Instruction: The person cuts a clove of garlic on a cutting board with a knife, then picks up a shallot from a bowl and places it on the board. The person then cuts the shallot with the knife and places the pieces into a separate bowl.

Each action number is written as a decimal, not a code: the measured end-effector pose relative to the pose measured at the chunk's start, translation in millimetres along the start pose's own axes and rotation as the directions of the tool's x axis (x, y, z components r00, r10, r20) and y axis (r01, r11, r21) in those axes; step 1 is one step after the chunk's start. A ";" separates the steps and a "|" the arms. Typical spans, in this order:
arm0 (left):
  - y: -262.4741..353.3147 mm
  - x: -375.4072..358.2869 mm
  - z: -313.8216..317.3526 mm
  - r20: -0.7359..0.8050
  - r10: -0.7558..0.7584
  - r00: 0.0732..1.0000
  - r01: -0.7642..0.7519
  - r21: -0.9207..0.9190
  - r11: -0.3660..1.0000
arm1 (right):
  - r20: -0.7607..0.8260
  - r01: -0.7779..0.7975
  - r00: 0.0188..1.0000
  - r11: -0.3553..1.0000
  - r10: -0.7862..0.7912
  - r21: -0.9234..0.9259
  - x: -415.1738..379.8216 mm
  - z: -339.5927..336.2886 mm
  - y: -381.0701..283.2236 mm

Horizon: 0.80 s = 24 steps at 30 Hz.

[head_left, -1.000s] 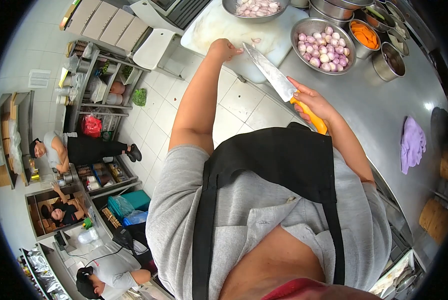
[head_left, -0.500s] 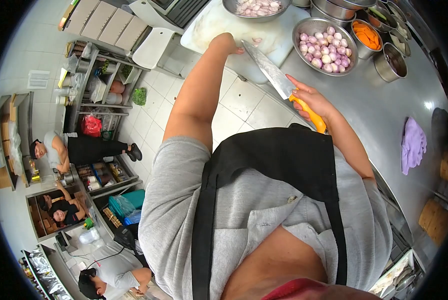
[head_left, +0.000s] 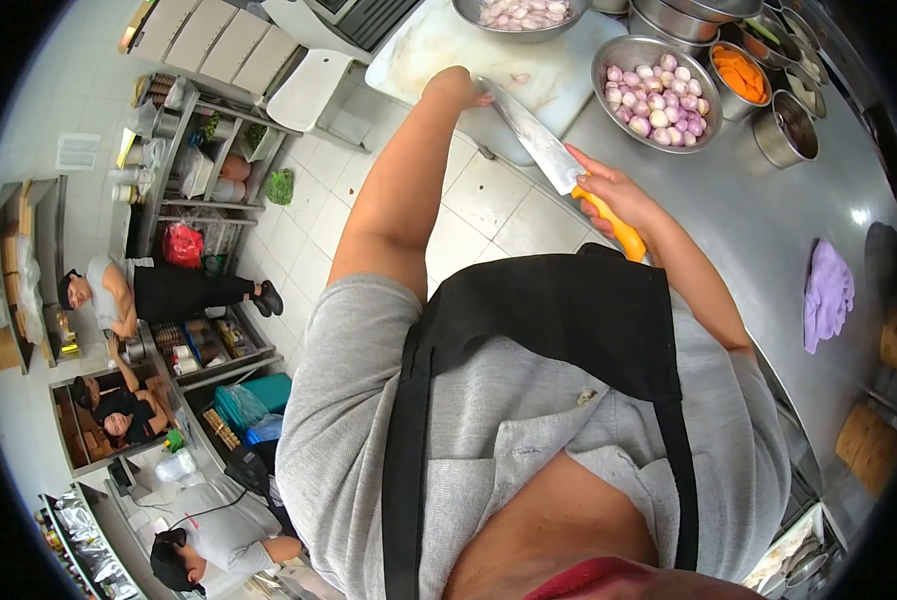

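Note:
My right hand (head_left: 617, 205) grips the yellow handle of a large kitchen knife (head_left: 539, 138), its broad blade pointing away toward my left hand (head_left: 455, 90). At the near edge of a white cutting board (head_left: 399, 65), my left hand is closed, with fingertips beside the blade's tip. Whatever it pinches is hidden. A small pale pink scrap (head_left: 520, 78) lies on the board. At the board's far side stands a metal bowl (head_left: 522, 34) of pale peeled pieces. To the right, another metal bowl (head_left: 609, 118) holds whole peeled shallots (head_left: 659, 100).
Beyond the shallots are a container of orange pieces (head_left: 739, 75), a metal pot (head_left: 787, 130) and several stacked bowls (head_left: 669, 20). A purple cloth (head_left: 829, 295) lies on the steel counter (head_left: 739, 220). Co-workers (head_left: 119, 295) are by the shelves at the left.
The knife and my right hand have shifted slightly left and away from me, with the blade tip still beside my left hand. The view has moved a little.

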<state>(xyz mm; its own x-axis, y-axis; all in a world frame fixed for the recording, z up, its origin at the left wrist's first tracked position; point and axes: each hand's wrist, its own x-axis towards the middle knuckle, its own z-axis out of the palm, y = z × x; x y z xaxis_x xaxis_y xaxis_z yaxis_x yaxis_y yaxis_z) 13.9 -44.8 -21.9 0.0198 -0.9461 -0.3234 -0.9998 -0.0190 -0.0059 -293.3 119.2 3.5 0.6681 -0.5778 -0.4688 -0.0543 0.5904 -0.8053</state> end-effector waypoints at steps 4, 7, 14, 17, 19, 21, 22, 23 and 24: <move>3.9 -4.6 -5.1 0.141 -0.122 0.982 0.142 -0.141 0.980 | -0.030 -0.008 1.000 0.999 0.007 -0.038 3.3 2.3 -0.9; -5.0 -5.1 7.0 -0.048 -0.052 0.997 0.042 -0.193 0.980 | -0.029 0.011 0.999 0.995 -0.013 -0.095 5.2 4.3 -3.5; -2.4 -9.4 12.9 -0.128 -0.096 0.987 0.069 -0.203 0.977 | -0.059 -0.049 0.998 0.978 0.038 -0.201 -25.6 2.9 -8.3; -3.7 -12.2 15.7 -0.150 -0.107 0.983 0.064 -0.264 0.962 | -0.047 -0.072 0.997 0.981 0.065 -0.182 -41.4 -2.1 -6.9; -2.5 -10.3 16.2 -0.164 -0.092 0.982 0.054 -0.225 0.973 | -0.075 -0.058 0.996 0.972 0.042 -0.229 -49.0 -6.2 -9.3; -3.4 -3.9 17.0 -0.111 -0.062 0.992 0.041 -0.179 0.983 | -0.096 -0.031 0.995 0.974 0.009 -0.225 -49.3 -8.7 -8.9; -3.9 -0.3 15.3 -0.058 -0.036 0.998 0.028 -0.134 0.991 | -0.116 -0.003 0.993 0.975 -0.023 -0.223 -48.6 -10.4 -9.4; -0.8 -9.9 4.0 -0.064 -0.034 0.997 0.026 -0.134 0.991 | -0.118 0.001 0.993 0.974 -0.029 -0.227 -46.2 -10.6 -8.9; 0.1 -21.6 -6.4 0.019 -0.008 1.000 0.013 -0.291 0.956 | -0.131 0.042 0.989 0.974 -0.072 -0.221 -42.5 -9.4 -6.8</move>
<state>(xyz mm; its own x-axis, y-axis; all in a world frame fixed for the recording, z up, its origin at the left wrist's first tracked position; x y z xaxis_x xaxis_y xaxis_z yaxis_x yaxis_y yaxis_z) 13.4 -26.5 -8.9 0.0277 -0.9395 -0.3413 -0.9559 -0.1248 0.2660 -328.3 134.5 25.5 0.5677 -0.6874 -0.4531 -0.1896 0.4264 -0.8844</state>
